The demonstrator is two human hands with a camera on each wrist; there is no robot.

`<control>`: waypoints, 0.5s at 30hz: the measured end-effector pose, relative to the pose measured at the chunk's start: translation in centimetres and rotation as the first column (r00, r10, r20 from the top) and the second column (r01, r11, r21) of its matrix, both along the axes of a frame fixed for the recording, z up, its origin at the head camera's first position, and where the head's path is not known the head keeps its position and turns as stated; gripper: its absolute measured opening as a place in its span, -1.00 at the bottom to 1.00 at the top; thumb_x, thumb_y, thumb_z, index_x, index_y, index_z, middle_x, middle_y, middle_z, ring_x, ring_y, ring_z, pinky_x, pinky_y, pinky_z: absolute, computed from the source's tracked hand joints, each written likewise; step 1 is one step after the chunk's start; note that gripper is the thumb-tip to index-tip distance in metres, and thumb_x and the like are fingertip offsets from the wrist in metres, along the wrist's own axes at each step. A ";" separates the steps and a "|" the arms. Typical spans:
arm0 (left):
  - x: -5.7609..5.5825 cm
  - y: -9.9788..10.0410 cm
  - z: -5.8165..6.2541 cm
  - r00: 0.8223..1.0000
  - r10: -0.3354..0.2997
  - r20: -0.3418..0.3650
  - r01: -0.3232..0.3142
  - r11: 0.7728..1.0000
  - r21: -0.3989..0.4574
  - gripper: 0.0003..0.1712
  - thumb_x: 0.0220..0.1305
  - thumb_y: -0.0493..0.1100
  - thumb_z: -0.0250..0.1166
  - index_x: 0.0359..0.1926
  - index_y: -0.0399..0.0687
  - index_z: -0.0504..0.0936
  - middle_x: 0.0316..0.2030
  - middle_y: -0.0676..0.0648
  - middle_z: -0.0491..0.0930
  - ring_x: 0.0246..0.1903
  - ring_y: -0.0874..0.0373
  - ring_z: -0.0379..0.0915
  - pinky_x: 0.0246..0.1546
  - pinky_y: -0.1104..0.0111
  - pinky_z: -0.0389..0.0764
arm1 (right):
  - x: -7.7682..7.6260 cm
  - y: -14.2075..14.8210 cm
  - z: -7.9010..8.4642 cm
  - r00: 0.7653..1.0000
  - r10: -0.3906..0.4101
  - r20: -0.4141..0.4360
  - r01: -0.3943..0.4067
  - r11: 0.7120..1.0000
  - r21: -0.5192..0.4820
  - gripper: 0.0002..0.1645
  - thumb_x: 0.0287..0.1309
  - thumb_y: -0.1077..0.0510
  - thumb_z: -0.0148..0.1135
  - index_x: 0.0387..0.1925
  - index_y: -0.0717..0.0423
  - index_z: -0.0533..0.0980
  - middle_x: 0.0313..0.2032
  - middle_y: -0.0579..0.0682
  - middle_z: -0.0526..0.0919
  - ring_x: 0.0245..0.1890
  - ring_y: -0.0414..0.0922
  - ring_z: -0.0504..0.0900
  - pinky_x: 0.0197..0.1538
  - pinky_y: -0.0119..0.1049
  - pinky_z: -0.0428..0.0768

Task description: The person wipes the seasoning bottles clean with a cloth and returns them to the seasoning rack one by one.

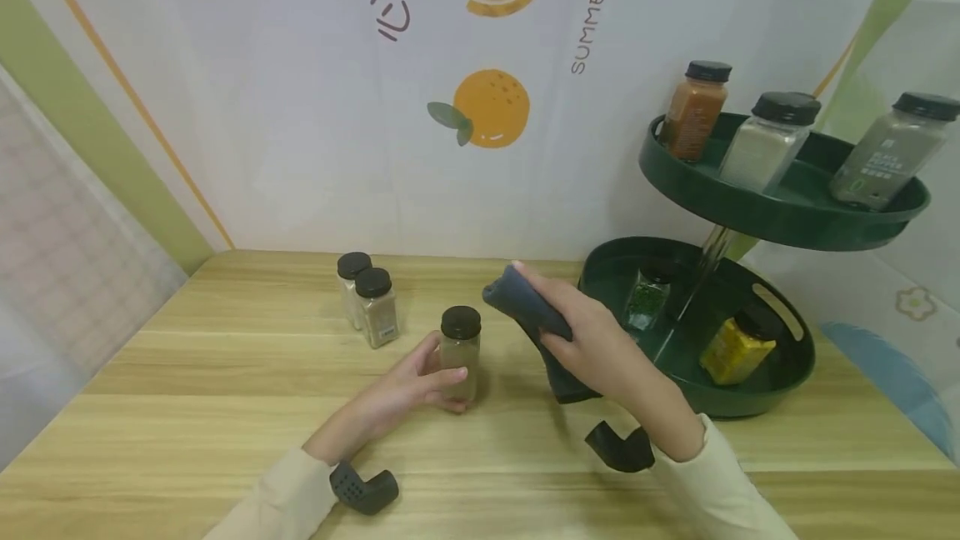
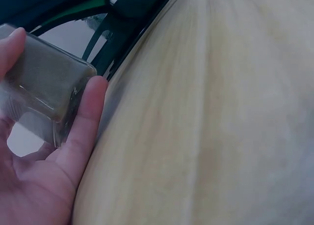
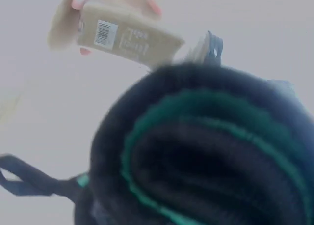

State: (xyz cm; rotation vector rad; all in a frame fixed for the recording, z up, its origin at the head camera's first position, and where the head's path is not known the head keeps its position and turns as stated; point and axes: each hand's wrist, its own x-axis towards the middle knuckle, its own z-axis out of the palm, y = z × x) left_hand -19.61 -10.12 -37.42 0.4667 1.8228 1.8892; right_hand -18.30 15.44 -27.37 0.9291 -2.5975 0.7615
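Observation:
My left hand [image 1: 420, 382] grips a square glass spice jar [image 1: 461, 357] with a black lid, thumb on its near side. In the left wrist view the jar's base [image 2: 49, 82] shows between thumb and fingers. My right hand [image 1: 592, 340] holds a folded dark grey-blue cloth [image 1: 528, 302] to the right of that jar, with one end hanging down. The right wrist view shows the cloth's rolled layers [image 3: 206, 151] with green edges, and a barcode label on the jar [image 3: 130, 33] beyond. Two more spice jars [image 1: 377, 311] stand left of the held one.
At the right stands a two-tier dark green rack [image 1: 780, 219]. Its upper tier bears an orange-brown jar [image 1: 693, 115], a pale jar [image 1: 768, 144] and a grey pepper jar [image 1: 892, 157]. A green-flecked jar [image 1: 647, 300] and a yellow jar [image 1: 735, 350] lie tilted in the lower tray [image 1: 750, 402]. A printed curtain [image 1: 315, 148] hangs behind the table.

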 end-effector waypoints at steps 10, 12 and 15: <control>0.3 0.4 0.0 0.993 -0.053 -0.102 0.048 0.998 -0.050 -0.31 0.20 -0.15 0.26 0.30 0.14 0.18 0.19 -0.24 0.33 -0.06 -0.06 0.55 -0.07 0.16 0.60 | 1.5 -2.9 -1.2 0.974 0.091 -0.209 -0.057 0.985 0.164 -0.04 -0.15 0.52 0.27 0.26 -0.27 0.32 0.20 0.15 0.41 0.07 0.11 0.53 -0.03 -0.09 0.61; 0.3 0.6 0.0 0.989 -0.071 -0.127 0.064 0.996 -0.054 -0.22 0.18 -0.18 0.29 0.35 0.20 0.13 0.26 -0.20 0.28 -0.04 -0.06 0.53 -0.10 0.16 0.61 | 1.6 -3.1 -1.3 0.976 0.085 -0.200 -0.049 0.982 0.180 -0.03 -0.15 0.51 0.29 0.26 -0.30 0.33 0.18 0.15 0.43 0.06 0.10 0.54 -0.02 -0.07 0.60; 0.2 0.8 -0.1 0.982 -0.099 -0.159 0.090 0.994 -0.065 -0.14 0.15 -0.20 0.31 0.39 0.26 0.09 0.36 -0.12 0.13 0.04 -0.07 0.47 -0.12 0.16 0.62 | 2.0 -3.2 -1.2 0.978 0.080 -0.195 -0.039 0.978 0.207 -0.03 -0.15 0.48 0.30 0.26 -0.34 0.32 0.16 0.13 0.45 0.05 0.08 0.55 -0.03 -0.09 0.61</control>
